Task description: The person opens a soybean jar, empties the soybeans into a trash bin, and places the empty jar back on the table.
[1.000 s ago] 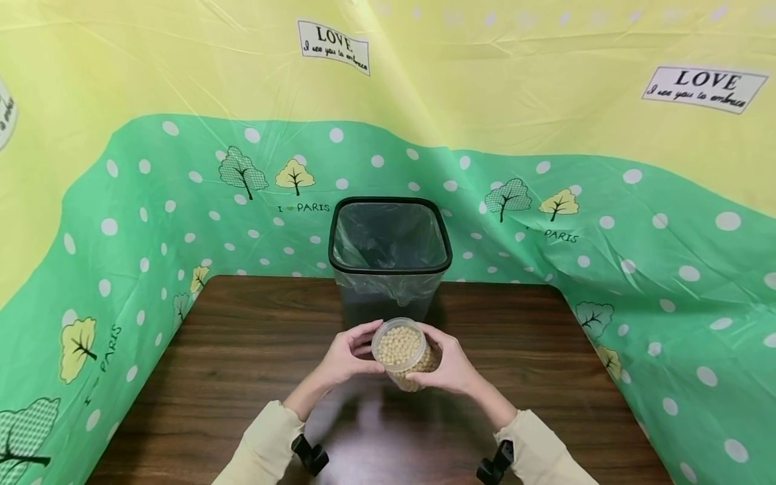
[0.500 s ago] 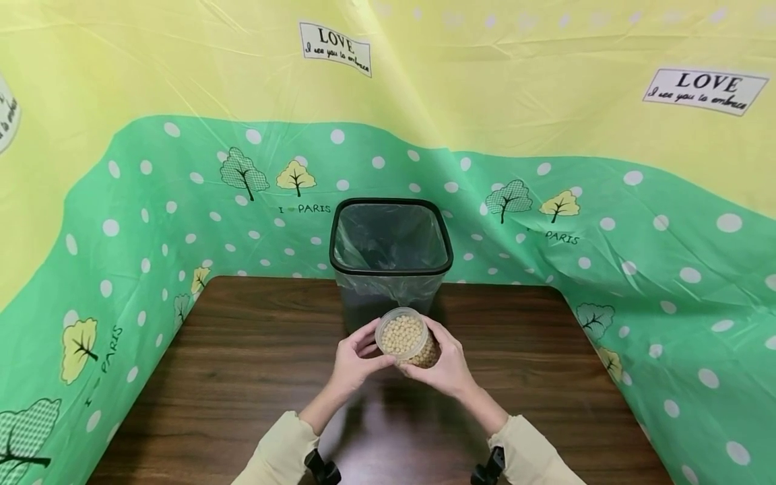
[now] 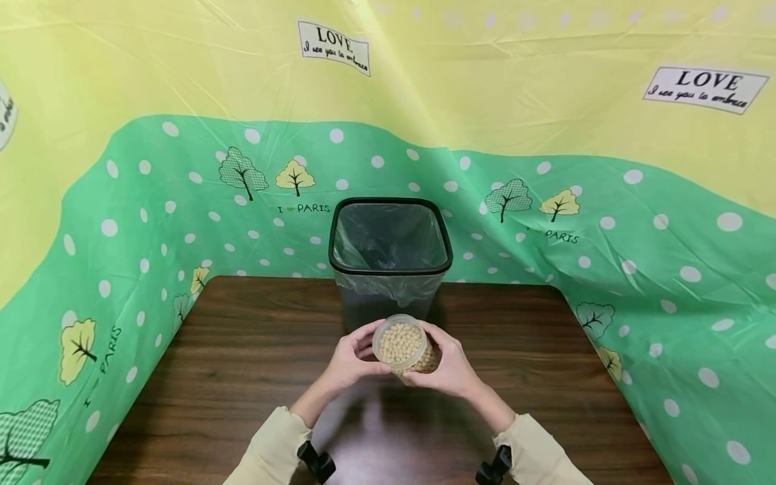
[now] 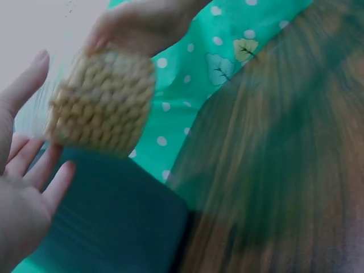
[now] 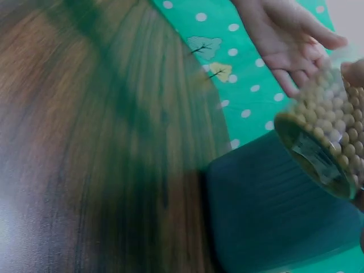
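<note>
A clear plastic jar (image 3: 401, 343), full of small round beige balls like soybeans, is held tilted in front of the bin, its open mouth toward the head camera. My right hand (image 3: 450, 360) grips its body from the right. On the left, my left hand (image 3: 350, 357) spans the clear rim, thumb at the near side and fingers at the far side. The right wrist view shows the jar's base (image 5: 318, 162) with a pale label, raised above the table. Behind stands a dark square bin (image 3: 351, 296) with a black rim and a clear liner bag.
The dark wood-grain table (image 3: 254, 364) lies below the hands. A green and yellow printed cloth (image 3: 182, 168) with white dots and trees walls in the back and sides. The bin stands at the table's back edge, close to the cloth.
Both hands and the jar rose slightly toward the bin half a second ago, then came back down and nearer. The bin stays where it was.
</note>
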`<state>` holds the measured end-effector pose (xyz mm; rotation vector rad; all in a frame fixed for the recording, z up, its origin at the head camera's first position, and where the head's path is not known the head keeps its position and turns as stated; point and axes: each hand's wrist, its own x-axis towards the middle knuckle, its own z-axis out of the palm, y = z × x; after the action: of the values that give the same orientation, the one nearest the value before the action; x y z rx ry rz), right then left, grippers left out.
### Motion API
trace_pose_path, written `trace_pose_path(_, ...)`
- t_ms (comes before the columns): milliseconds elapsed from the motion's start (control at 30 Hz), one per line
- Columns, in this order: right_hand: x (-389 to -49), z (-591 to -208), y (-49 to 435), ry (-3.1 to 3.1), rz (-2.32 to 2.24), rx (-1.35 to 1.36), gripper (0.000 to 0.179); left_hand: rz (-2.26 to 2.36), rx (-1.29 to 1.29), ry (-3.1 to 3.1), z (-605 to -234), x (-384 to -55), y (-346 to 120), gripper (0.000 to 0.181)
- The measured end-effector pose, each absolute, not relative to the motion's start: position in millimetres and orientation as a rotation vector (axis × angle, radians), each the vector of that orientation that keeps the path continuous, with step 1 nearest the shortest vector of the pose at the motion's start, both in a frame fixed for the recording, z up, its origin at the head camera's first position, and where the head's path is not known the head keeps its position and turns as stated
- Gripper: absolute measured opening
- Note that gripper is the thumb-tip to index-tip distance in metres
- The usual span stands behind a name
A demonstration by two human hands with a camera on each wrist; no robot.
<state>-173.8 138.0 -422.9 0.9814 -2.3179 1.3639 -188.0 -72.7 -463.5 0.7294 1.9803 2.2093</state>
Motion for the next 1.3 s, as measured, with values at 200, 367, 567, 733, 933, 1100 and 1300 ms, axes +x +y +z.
trace_pose_path(200,-172.9,-428.6,132.0,-2.231,1.186,0.92,0.08,2.261,0.627,2.062,-463.2,-184.4,-67.5,0.069)
trace_pose_path(367,-173.5,-430.4,131.1,-2.232,1.181,0.907,0.079,2.282,0.614,2.067,-460.4,-184.3,-68.6,0.068)
trace_pose_path(567,-171.0,-431.8,132.2,-2.241,1.168,0.902,0.079,2.292,0.627,2.117,-455.4,-184.5,-72.9,0.065)
trace_pose_path(733,-169.0,-433.1,135.4,-2.239,1.181,0.899,0.08,2.312,0.595,2.194,-452.1,-184.5,-85.2,0.064)
trace_pose_path(933,-165.8,-434.4,143.6,-2.275,1.201,0.84,0.081,2.295,0.521,2.287,-456.6,-180.5,-111.5,0.064)
trace_pose_path(1100,-162.8,-435.9,151.9,-2.295,1.223,0.801,0.081,2.242,0.414,2.379,-474.7,-175.0,-137.5,0.063)
trace_pose_path(1300,-162.1,-443.9,160.9,-2.327,1.216,0.751,0.082,2.043,0.129,2.563,-505.6,-177.0,-171.2,0.069)
